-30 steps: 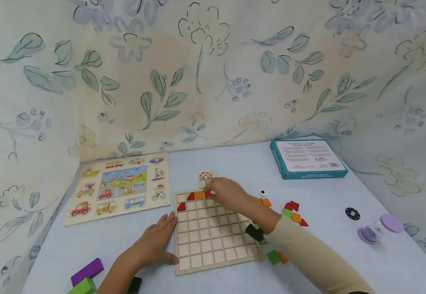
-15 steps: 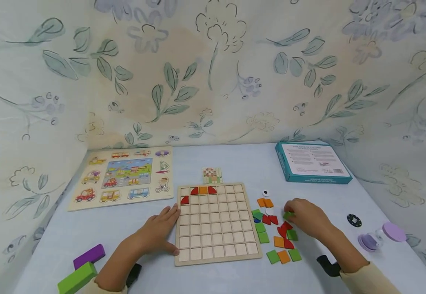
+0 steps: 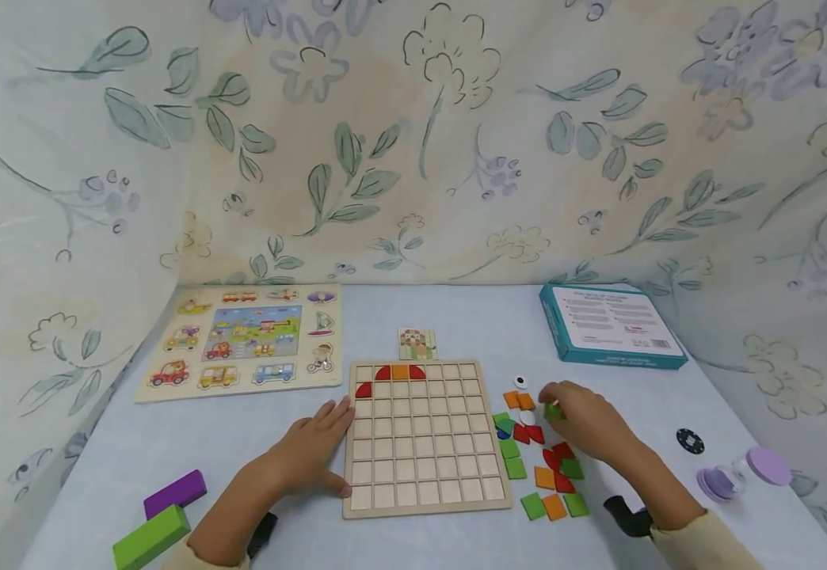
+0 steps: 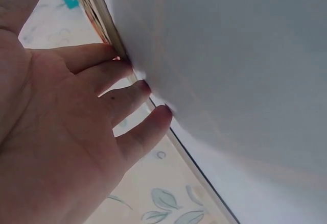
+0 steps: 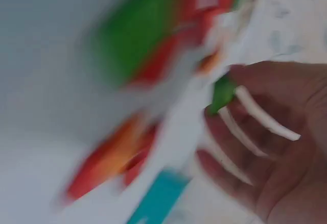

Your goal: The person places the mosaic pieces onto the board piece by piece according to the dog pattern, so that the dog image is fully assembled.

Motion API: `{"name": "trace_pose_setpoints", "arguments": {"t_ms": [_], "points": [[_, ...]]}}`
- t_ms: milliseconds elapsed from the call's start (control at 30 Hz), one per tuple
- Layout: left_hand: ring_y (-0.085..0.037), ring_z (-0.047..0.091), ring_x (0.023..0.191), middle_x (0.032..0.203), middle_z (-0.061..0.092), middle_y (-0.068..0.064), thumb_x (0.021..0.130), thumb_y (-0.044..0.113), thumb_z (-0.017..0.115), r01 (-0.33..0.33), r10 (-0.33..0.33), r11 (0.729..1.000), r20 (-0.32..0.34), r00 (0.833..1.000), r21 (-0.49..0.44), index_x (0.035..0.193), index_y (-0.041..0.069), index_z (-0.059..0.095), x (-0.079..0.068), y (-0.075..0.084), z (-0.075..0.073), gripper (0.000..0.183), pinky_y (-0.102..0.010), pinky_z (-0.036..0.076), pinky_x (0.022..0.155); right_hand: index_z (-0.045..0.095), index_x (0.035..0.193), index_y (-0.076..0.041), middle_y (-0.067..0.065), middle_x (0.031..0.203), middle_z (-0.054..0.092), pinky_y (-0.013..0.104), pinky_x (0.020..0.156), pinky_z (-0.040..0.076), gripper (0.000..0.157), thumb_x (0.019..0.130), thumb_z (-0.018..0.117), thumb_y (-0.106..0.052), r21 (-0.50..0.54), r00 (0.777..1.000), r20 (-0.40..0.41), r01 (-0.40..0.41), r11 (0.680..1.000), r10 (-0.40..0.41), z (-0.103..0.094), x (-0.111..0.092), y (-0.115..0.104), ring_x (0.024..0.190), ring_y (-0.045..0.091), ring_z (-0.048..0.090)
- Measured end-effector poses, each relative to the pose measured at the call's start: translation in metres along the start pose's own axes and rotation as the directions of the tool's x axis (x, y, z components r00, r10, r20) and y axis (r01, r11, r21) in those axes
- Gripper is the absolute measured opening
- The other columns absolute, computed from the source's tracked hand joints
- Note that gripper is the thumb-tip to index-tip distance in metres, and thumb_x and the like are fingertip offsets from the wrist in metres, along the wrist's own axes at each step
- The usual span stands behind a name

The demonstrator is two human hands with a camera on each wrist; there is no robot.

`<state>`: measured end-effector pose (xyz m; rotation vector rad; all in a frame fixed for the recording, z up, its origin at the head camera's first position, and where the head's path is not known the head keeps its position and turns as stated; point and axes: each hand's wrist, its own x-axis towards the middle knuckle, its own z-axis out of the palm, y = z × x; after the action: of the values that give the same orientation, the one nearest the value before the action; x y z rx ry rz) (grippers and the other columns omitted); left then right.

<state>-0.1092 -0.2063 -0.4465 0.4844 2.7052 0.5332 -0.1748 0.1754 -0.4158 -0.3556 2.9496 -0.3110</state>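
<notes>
- The grid (image 3: 428, 449), a wooden board of square cells, lies flat on the tabletop (image 3: 485, 309).
- The left hand (image 3: 314, 447) is at the grid's left edge, fingertips and thumb touching it, the fingers extended and the thumb held well apart from them.
- The right hand (image 3: 592, 419) is to the right of the grid, over the loose pieces; it pinches a green piece (image 5: 222, 94) between thumb and fingertips. Whether that piece touches the tabletop, I cannot tell.
- In the grid's farthest row, the second cell from the left holds a red piece (image 3: 383, 373), the third an orange piece (image 3: 400, 372) and the fourth another red one.
- In the grid's next row, the leftmost cell holds one more red piece.
- Right of the grid, loose green, orange and red squares and curved bits lie scattered, with a white disc (image 3: 527, 419) and an eye piece (image 3: 521, 381) among them.
- Just beyond the grid lies a pattern card (image 3: 417, 343).
- Beyond the grid to its left is a vehicle puzzle (image 3: 240, 342); beyond it to the right, a teal box (image 3: 613, 326).
- Well right of the grid are a black chip (image 3: 690, 441) and a lilac-lidded jar (image 3: 720, 483).
- Left of the grid, on its near side, are a purple block (image 3: 175, 494) and a green block (image 3: 152, 538).
</notes>
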Motion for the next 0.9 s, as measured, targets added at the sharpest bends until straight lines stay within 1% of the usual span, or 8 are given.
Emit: {"name": "trace_pose_setpoints", "arguments": {"t_ms": [67, 133, 233, 300, 333, 600, 733, 900], "points": [[-0.031, 0.012, 0.138, 0.151, 0.017, -0.007, 0.059, 0.046, 0.080, 0.008, -0.008, 1.000, 0.003, 1.000, -0.008, 0.142, 0.007, 0.028, 0.000, 0.001, 0.000, 0.106, -0.053, 0.022, 0.106, 0.061, 0.103, -0.012, -0.001, 0.098, 0.062, 0.034, 0.076, 0.053, 0.030, 0.076, 0.072, -0.012, 0.102, 0.995, -0.043, 0.091, 0.991, -0.087, -0.003, 0.008, -0.026, 0.091, 0.016, 0.058], [-0.031, 0.012, 0.138, 0.151, 0.018, -0.008, 0.058, 0.046, 0.080, 0.017, -0.017, 1.000, 0.002, 1.000, -0.016, 0.142, 0.006, 0.028, 0.000, 0.000, 0.001, 0.106, -0.054, 0.022, 0.105, 0.060, 0.102, -0.012, -0.003, 0.098, 0.061, 0.030, 0.077, 0.053, 0.027, 0.077, 0.071, -0.011, 0.180, 0.969, -0.067, 0.246, 0.952, -0.238, -0.001, 0.020, -0.060, 0.092, 0.014, 0.059], [-0.032, 0.012, 0.138, 0.150, 0.019, -0.008, 0.057, 0.046, 0.080, 0.026, -0.026, 0.999, 0.001, 1.000, -0.020, 0.141, 0.006, 0.029, -0.001, -0.003, 0.003, 0.106, -0.054, 0.022, 0.105, 0.062, 0.096, -0.013, -0.006, 0.092, 0.060, 0.023, 0.074, 0.051, 0.017, 0.080, 0.068, -0.013, 0.210, 0.892, -0.042, 0.448, 0.869, -0.449, 0.010, 0.040, -0.115, 0.086, 0.011, 0.058], [-0.032, 0.013, 0.138, 0.150, 0.019, -0.008, 0.057, 0.046, 0.080, 0.019, -0.019, 1.000, -0.003, 1.000, -0.021, 0.141, 0.006, 0.029, 0.000, -0.002, 0.005, 0.106, -0.054, 0.023, 0.105, 0.063, 0.092, -0.014, -0.007, 0.089, 0.061, 0.021, 0.071, 0.050, 0.013, 0.080, 0.069, -0.016, 0.156, 0.842, -0.014, 0.534, 0.831, -0.539, 0.021, 0.050, -0.143, 0.083, 0.010, 0.058], [-0.032, 0.013, 0.138, 0.150, 0.019, -0.008, 0.058, 0.047, 0.080, 0.012, -0.012, 1.000, -0.005, 1.000, -0.019, 0.141, 0.006, 0.029, 0.001, -0.002, 0.006, 0.106, -0.054, 0.023, 0.105, 0.064, 0.090, -0.015, -0.007, 0.088, 0.062, 0.020, 0.070, 0.049, 0.012, 0.080, 0.069, -0.017, 0.121, 0.829, 0.004, 0.555, 0.823, -0.559, 0.026, 0.054, -0.155, 0.082, 0.009, 0.058], [-0.033, 0.015, 0.137, 0.150, 0.019, -0.011, 0.060, 0.048, 0.078, -0.022, 0.022, 1.000, -0.015, 1.000, 0.015, 0.141, 0.002, 0.027, -0.003, 0.002, -0.001, 0.106, -0.054, 0.026, 0.103, 0.068, 0.086, -0.015, -0.007, 0.085, 0.062, 0.017, 0.066, 0.048, 0.010, 0.081, 0.068, -0.023, -0.060, 0.804, 0.036, 0.595, 0.802, -0.594, 0.056, 0.068, -0.201, 0.075, 0.004, 0.056], [-0.034, 0.015, 0.137, 0.149, 0.019, -0.013, 0.061, 0.047, 0.078, -0.045, 0.045, 0.999, -0.021, 0.999, 0.002, 0.141, 0.000, 0.026, -0.003, 0.006, -0.007, 0.106, -0.054, 0.026, 0.102, 0.070, 0.082, -0.016, -0.007, 0.082, 0.062, 0.017, 0.064, 0.048, 0.007, 0.082, 0.066, -0.022, -0.114, 0.823, 0.008, 0.565, 0.817, -0.568, 0.057, 0.068, -0.203, 0.075, 0.005, 0.056], [-0.034, 0.015, 0.137, 0.149, 0.020, -0.012, 0.058, 0.047, 0.080, -0.006, 0.006, 1.000, -0.024, 1.000, -0.017, 0.141, 0.000, 0.027, -0.005, 0.001, -0.009, 0.108, -0.055, 0.025, 0.103, 0.071, 0.086, -0.017, -0.008, 0.085, 0.060, 0.014, 0.064, 0.048, 0.008, 0.084, 0.064, -0.021, -0.147, 0.828, 0.022, 0.558, 0.817, -0.561, 0.057, 0.070, -0.215, 0.076, 0.003, 0.057]]}}
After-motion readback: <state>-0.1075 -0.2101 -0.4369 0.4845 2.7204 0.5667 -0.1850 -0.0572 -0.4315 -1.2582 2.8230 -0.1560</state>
